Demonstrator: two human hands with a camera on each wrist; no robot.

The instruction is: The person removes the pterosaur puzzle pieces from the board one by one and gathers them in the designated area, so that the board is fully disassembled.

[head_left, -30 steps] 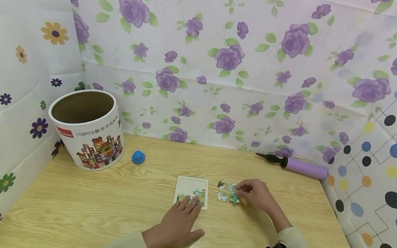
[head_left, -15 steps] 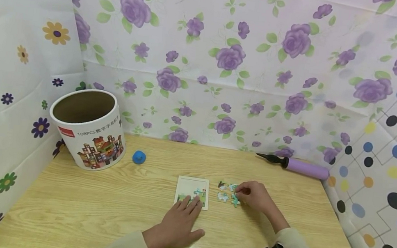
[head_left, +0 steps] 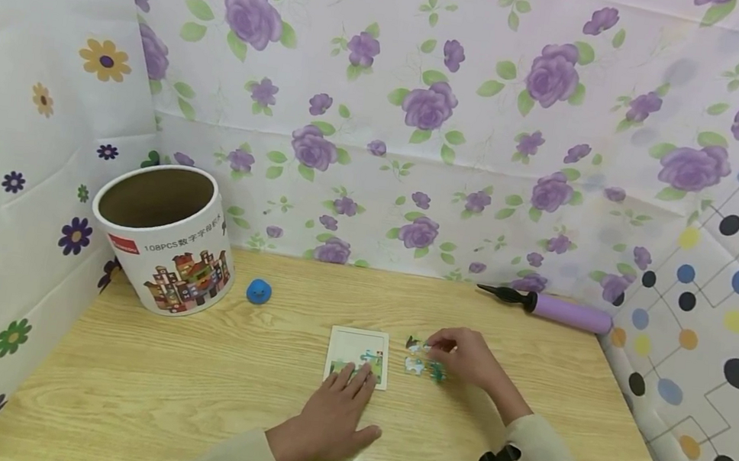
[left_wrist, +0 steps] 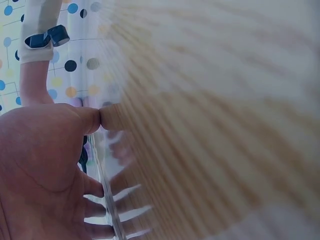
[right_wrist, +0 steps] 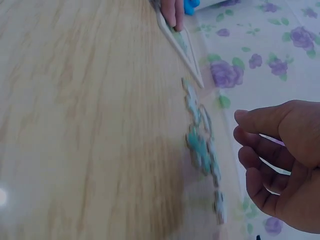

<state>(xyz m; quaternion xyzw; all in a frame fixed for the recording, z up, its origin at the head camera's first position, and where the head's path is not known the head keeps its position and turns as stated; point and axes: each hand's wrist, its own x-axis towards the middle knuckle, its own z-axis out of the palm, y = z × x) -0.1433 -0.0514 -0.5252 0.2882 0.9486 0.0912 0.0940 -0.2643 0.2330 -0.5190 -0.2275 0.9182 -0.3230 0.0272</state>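
Floral cloth point(head_left: 390, 64) backs a wood-grain desk point(head_left: 181, 407). Loose jigsaw pieces point(head_left: 413, 366) lie clustered on the desk, to the right of the pale square frame point(head_left: 350, 343) and apart from it; further pieces sit inside the frame, along its lower and right parts. Each loose piece appears thin, stiff and light, probably prone to sliding on the smooth surface and weakest at its narrow knobs; whether it is wood or card cannot be told. Best hold: a pinch across opposite edges of the body, rather than by a single knob. The frame, likewise, is probably light and steadied best by pressure on its near rim.

Right hand point(head_left: 465, 356): over the upper right of the cluster, fingers loosely bent, thumb and forefinger slightly parted, nothing visible between them. Left hand point(head_left: 334, 418): flat, fingers extended over the frame's near side, gripping nothing. Farther out: a blue toy point(head_left: 258, 291), a bucket point(head_left: 168, 260) at left, and a purple pump point(head_left: 570, 313) at right against the cloth.
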